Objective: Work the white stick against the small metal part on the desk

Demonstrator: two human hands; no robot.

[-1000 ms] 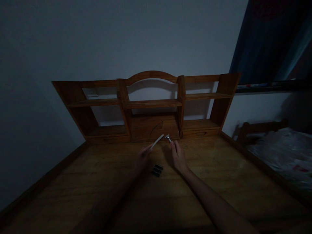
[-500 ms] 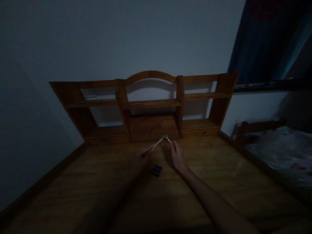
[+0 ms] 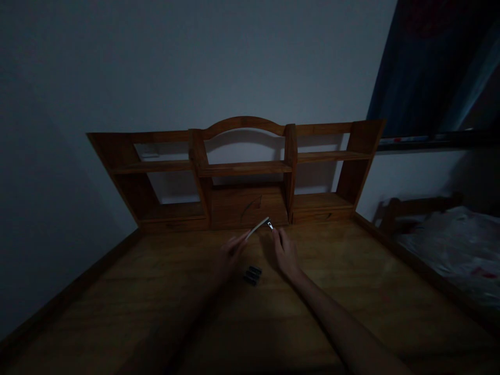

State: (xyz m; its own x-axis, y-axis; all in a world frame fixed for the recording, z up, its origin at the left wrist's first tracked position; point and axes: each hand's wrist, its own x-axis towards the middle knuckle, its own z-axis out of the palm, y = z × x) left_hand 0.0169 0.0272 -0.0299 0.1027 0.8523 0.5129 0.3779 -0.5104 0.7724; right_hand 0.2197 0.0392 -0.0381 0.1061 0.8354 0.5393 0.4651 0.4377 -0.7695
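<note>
My left hand (image 3: pixel 230 253) is closed on the lower end of a thin, pale, slightly curved strip (image 3: pixel 257 227), whose far end points up and to the right. In my right hand (image 3: pixel 286 254) is a small shiny metal piece with a slot-like opening (image 3: pixel 270 224), pinched between thumb and fingers. The strip's tip meets or nearly meets the metal piece; contact is too small to tell. Below and between my hands, a few short dark pieces (image 3: pixel 252 275) lie side by side on the wooden desk (image 3: pixel 328 291). Dim light hides the fine detail.
A wooden shelf unit (image 3: pixel 246 168) with open compartments stands along the desk's back edge against the wall. Raised edges run down both sides of the desk. Off to the right are a wooden bed frame or chair rail (image 3: pixel 425 203), a crumpled plastic-like heap (image 3: pixel 461 245) and a dark curtain (image 3: pixel 422 78).
The strip now shows its pale edge, and the metal piece has turned slightly, its slot clearer. Both hands keep nearly the same place and grip. The whole view has shifted a little.
</note>
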